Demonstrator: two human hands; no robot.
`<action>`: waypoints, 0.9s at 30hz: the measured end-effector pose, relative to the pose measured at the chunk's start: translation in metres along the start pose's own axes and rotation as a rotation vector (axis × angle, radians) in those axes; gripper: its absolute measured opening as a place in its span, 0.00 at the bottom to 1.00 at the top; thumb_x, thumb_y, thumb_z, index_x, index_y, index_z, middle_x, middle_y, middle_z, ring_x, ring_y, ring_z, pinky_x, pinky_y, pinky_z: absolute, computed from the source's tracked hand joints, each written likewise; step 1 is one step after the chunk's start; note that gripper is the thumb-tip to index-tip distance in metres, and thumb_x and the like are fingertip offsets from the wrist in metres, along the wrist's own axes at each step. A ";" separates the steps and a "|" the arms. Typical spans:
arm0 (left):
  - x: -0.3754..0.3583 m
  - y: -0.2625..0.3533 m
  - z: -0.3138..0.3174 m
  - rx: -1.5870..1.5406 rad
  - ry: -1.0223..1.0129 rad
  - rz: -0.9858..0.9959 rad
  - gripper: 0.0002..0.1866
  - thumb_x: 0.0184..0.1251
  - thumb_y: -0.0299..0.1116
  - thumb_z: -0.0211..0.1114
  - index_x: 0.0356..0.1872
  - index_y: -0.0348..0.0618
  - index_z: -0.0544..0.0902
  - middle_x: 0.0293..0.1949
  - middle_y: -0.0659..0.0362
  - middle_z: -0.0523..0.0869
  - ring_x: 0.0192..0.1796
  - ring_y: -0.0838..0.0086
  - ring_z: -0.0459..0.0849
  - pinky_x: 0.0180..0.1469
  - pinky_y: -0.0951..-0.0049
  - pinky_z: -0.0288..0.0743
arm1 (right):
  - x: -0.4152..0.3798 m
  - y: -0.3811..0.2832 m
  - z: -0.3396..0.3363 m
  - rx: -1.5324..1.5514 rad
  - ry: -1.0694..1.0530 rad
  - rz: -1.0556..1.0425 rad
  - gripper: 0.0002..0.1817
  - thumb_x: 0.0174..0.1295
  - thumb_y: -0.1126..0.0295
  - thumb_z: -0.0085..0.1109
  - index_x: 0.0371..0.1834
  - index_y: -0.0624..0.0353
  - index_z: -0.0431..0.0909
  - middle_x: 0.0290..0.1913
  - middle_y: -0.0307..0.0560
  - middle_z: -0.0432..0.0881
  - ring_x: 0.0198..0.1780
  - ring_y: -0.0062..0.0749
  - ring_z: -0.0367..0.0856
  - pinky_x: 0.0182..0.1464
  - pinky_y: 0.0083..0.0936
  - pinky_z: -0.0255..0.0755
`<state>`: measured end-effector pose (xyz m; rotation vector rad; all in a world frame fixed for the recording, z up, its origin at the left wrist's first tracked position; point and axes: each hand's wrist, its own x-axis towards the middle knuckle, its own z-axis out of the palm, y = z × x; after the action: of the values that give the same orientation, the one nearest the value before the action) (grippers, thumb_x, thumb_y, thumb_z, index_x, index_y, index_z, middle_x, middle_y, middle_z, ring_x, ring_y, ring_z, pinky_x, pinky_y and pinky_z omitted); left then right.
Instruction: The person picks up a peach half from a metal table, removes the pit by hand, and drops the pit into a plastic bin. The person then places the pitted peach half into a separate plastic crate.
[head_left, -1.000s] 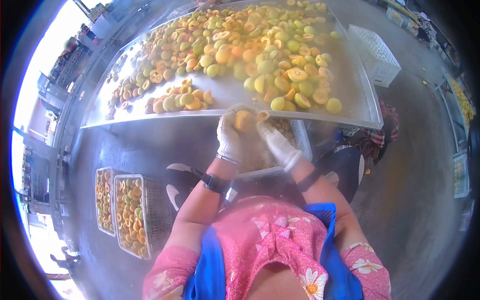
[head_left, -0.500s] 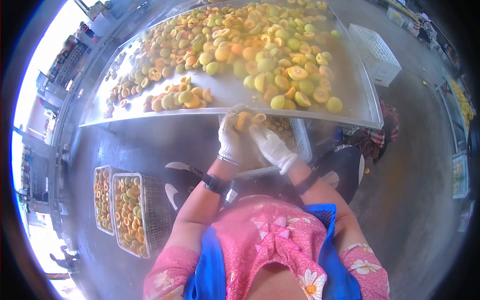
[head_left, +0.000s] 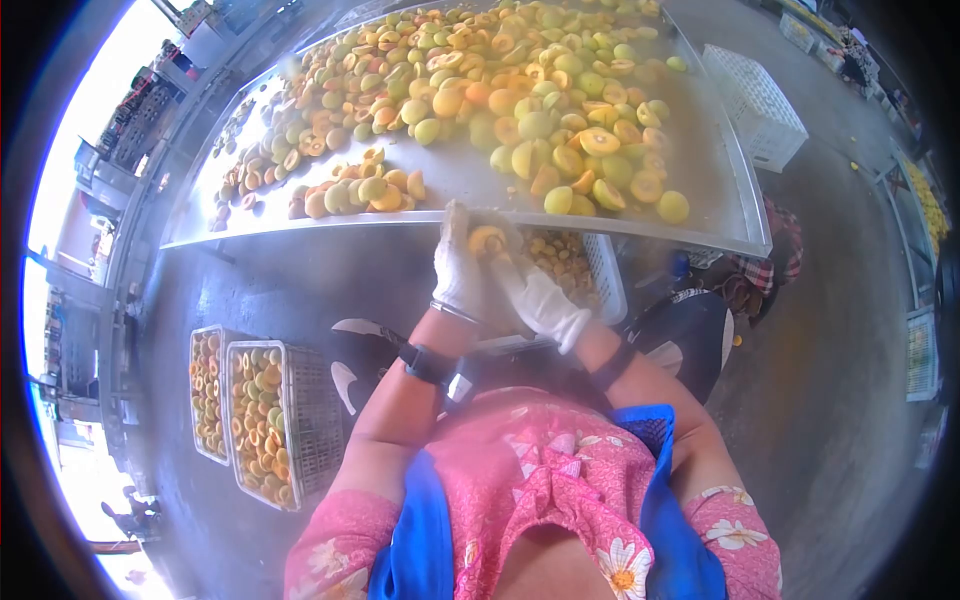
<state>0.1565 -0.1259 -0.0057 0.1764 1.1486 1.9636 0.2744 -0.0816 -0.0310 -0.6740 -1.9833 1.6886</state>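
My left hand, in a white glove, grips an orange fruit half just below the front edge of the metal table. My right hand, also gloved, presses against the same fruit from the right; whether it holds a tool is hidden. Under both hands stands a white basket with cut fruit pieces. Many yellow, green and orange fruits, whole and halved, cover the table top.
Two wire crates of halved fruit stand on the floor at my left. A white plastic crate sits right of the table. A person in dark trousers and plaid is at the right. Grey concrete floor lies around.
My right hand has dropped lower and closed in on the fruit half. The small piece at its fingertips is gone from view. My left hand has lifted slightly.
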 end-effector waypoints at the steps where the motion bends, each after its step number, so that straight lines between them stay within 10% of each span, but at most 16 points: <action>1: 0.002 -0.002 -0.002 0.000 0.002 0.001 0.24 0.78 0.52 0.53 0.38 0.37 0.80 0.35 0.51 0.84 0.36 0.64 0.84 0.44 0.63 0.82 | -0.001 -0.003 0.000 -0.029 0.016 -0.015 0.29 0.75 0.47 0.46 0.56 0.64 0.78 0.46 0.63 0.84 0.48 0.49 0.82 0.52 0.36 0.73; 4: 0.009 -0.012 -0.008 0.304 0.048 0.310 0.25 0.78 0.54 0.52 0.38 0.37 0.80 0.34 0.51 0.84 0.36 0.63 0.84 0.43 0.62 0.82 | -0.002 -0.008 0.001 0.077 -0.002 0.030 0.28 0.75 0.47 0.48 0.57 0.65 0.77 0.46 0.60 0.84 0.46 0.44 0.81 0.52 0.35 0.73; 11: -0.009 0.001 0.020 -0.128 -0.069 0.116 0.24 0.78 0.53 0.53 0.39 0.38 0.80 0.35 0.52 0.84 0.38 0.63 0.84 0.45 0.61 0.82 | 0.000 -0.011 -0.004 0.111 -0.025 0.025 0.31 0.76 0.46 0.43 0.64 0.63 0.75 0.56 0.60 0.82 0.62 0.46 0.78 0.64 0.34 0.67; 13: -0.010 0.000 0.021 -0.129 -0.013 0.086 0.24 0.77 0.53 0.53 0.40 0.38 0.80 0.35 0.52 0.84 0.38 0.63 0.84 0.46 0.61 0.82 | 0.000 -0.010 -0.002 0.078 0.065 0.000 0.26 0.76 0.49 0.48 0.55 0.65 0.77 0.45 0.54 0.84 0.45 0.37 0.79 0.50 0.32 0.73; 21: 0.002 -0.006 -0.002 0.115 -0.019 0.200 0.26 0.77 0.55 0.54 0.39 0.37 0.81 0.35 0.51 0.85 0.38 0.63 0.84 0.46 0.62 0.83 | -0.005 -0.009 0.001 0.102 0.005 0.015 0.29 0.75 0.46 0.47 0.55 0.64 0.77 0.43 0.50 0.84 0.45 0.34 0.80 0.50 0.31 0.73; 23: -0.009 0.009 0.006 -0.056 -0.031 -0.063 0.28 0.76 0.57 0.54 0.37 0.37 0.81 0.34 0.51 0.85 0.36 0.63 0.84 0.45 0.62 0.82 | -0.006 -0.007 0.004 0.067 0.060 -0.040 0.29 0.75 0.45 0.47 0.55 0.64 0.78 0.42 0.47 0.84 0.44 0.32 0.79 0.49 0.29 0.73; 27: 0.010 -0.010 -0.013 0.353 0.043 0.329 0.29 0.76 0.58 0.53 0.36 0.37 0.82 0.31 0.52 0.85 0.34 0.63 0.85 0.40 0.62 0.82 | 0.004 0.017 0.009 0.236 -0.093 -0.014 0.26 0.74 0.43 0.46 0.49 0.56 0.76 0.25 0.38 0.75 0.21 0.27 0.71 0.24 0.26 0.67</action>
<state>0.1493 -0.1252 -0.0233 0.5404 1.5698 2.0337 0.2669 -0.0841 -0.0489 -0.5044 -1.8042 1.9368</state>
